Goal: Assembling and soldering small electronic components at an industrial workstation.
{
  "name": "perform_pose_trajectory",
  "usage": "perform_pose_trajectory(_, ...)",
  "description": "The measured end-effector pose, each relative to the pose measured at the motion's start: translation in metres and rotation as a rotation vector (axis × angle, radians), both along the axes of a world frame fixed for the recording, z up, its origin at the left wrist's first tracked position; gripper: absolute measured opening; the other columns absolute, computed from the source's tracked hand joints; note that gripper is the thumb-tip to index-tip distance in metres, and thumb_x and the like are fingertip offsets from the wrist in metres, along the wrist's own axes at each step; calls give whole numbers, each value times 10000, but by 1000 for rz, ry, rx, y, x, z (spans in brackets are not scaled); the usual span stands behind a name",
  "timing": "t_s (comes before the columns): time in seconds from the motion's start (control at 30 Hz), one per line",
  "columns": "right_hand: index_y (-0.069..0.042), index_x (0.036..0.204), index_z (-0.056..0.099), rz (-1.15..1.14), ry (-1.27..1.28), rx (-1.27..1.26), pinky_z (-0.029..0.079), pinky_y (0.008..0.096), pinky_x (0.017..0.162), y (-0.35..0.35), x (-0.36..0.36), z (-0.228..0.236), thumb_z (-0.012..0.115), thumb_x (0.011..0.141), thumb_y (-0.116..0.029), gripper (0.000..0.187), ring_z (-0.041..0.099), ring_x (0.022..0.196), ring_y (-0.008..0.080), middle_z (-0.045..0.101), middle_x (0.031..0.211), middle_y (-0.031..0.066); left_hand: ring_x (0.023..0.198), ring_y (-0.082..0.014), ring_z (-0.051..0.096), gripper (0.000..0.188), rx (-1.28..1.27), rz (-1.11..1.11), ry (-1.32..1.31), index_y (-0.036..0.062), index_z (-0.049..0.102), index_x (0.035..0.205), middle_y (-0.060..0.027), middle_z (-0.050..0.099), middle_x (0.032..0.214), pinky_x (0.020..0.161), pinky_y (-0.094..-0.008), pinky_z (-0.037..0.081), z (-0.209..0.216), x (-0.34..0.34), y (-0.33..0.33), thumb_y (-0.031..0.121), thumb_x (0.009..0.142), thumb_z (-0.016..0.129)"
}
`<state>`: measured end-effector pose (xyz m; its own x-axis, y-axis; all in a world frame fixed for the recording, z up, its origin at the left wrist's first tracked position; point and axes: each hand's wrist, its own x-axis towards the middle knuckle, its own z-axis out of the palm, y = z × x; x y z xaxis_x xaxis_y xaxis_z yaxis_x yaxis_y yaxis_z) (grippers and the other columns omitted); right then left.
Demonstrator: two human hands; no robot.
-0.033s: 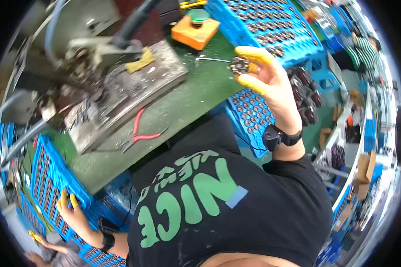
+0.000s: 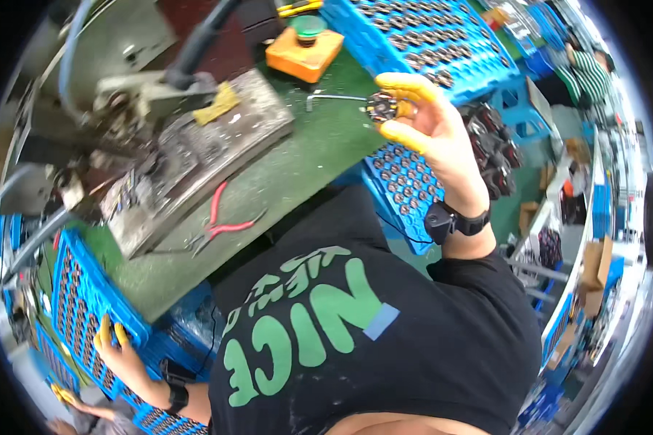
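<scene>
The right hand (image 2: 442,138) has its fingers clamped on the round metal part (image 2: 382,106) over the desk's (image 2: 305,156) right edge, best steadied by its rim, while the left hand's (image 2: 121,360) grip, by the blue tray's (image 2: 110,286) edge, cannot be told

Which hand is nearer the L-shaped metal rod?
Right. The right hand is just right of the metal rod, holding a round part; the left hand is far off at the lower-left blue tray.
</scene>
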<state>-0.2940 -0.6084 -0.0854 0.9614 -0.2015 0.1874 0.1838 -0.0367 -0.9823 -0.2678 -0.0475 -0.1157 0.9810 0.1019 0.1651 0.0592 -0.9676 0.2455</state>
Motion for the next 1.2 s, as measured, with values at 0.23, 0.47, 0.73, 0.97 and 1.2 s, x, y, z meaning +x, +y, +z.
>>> perform_pose_trajectory(0.23, -39, 1224, 546, 220, 402, 33, 476, 240, 831, -45, -49, -8, 629, 860, -78, 376, 564, 946, 100, 595, 1053, 30, 1029, -306, 563, 275, 47, -67, 73, 22, 640, 1147, -161, 596, 1109, 918, -385, 416, 3, -1, 6, 151, 906, 606)
perform_pose_trajectory(0.47, -89, 1023, 620, -240, 813, -632, 516, 296, 706, -113, -148, -185, 668, 749, -16, 288, 652, 752, 170, 668, 808, 71, 1042, -251, 573, 305, 53, -98, 149, 26, 612, 1194, -135, 606, 1123, 915, -354, 430, 11, 4, 15, 160, 921, 599)
perform_pose_trajectory(0.73, -54, 961, 663, -311, 1027, -796, 530, 328, 712, -108, -217, -269, 656, 704, 16, 267, 682, 802, 235, 695, 840, 126, 1026, -242, 610, 323, -30, -30, 114, 28, 596, 1225, -154, 615, 1165, 868, -341, 483, 6, 0, 22, 124, 916, 605)
perform_pose_trajectory(0.97, -37, 978, 635, -454, 880, -888, 512, 423, 733, -109, -236, -315, 658, 718, -36, 261, 638, 830, 383, 665, 866, 211, 1001, -257, 616, 303, 6, -22, 63, 24, 618, 1189, -163, 622, 1145, 866, -351, 487, -2, -4, 23, 131, 906, 617)
perform_pose_trajectory(1.2, -49, 961, 606, -360, 769, -875, 460, 435, 671, -99, -236, -307, 611, 824, -143, 166, 569, 742, 401, 602, 794, 212, 936, -295, 599, 311, 14, -58, -110, 47, 633, 1119, -160, 628, 1029, 813, -376, 484, -16, 18, 1, 69, 813, 677)
